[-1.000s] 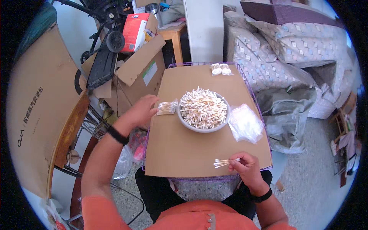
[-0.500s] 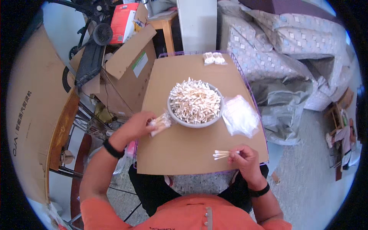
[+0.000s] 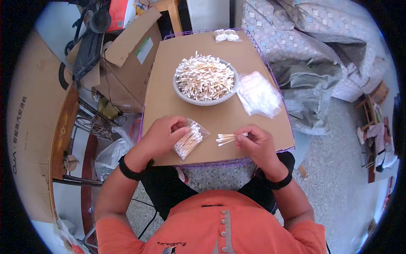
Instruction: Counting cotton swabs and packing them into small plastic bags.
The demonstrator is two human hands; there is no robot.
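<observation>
My left hand [image 3: 167, 134] is closed on the edge of a clear plastic bag of cotton swabs [image 3: 189, 141], just above the near left part of the cardboard tabletop. Between the thumb and fingers of my right hand [image 3: 256, 146] is a small bunch of cotton swabs [image 3: 227, 138], their tips pointing left toward the bag. Beyond both hands stands a round grey bowl [image 3: 206, 101] heaped with loose cotton swabs [image 3: 205, 77]. A stack of clear plastic bags [image 3: 260, 95] lies right of the bowl.
Two small filled bags of swabs [image 3: 227, 36] sit at the table's far edge. A purple wire frame [image 3: 264, 59] rims the cardboard top [image 3: 163, 91]. Cardboard boxes [image 3: 131, 63] stand at left, plastic-covered furniture [image 3: 313, 34] at right. Another person [image 3: 376, 131] sits far right.
My left hand has brought the bag of swabs nearer and to the right, tilting it. My right hand has shifted slightly left with its bunch. The view has tipped, so the table appears higher.
</observation>
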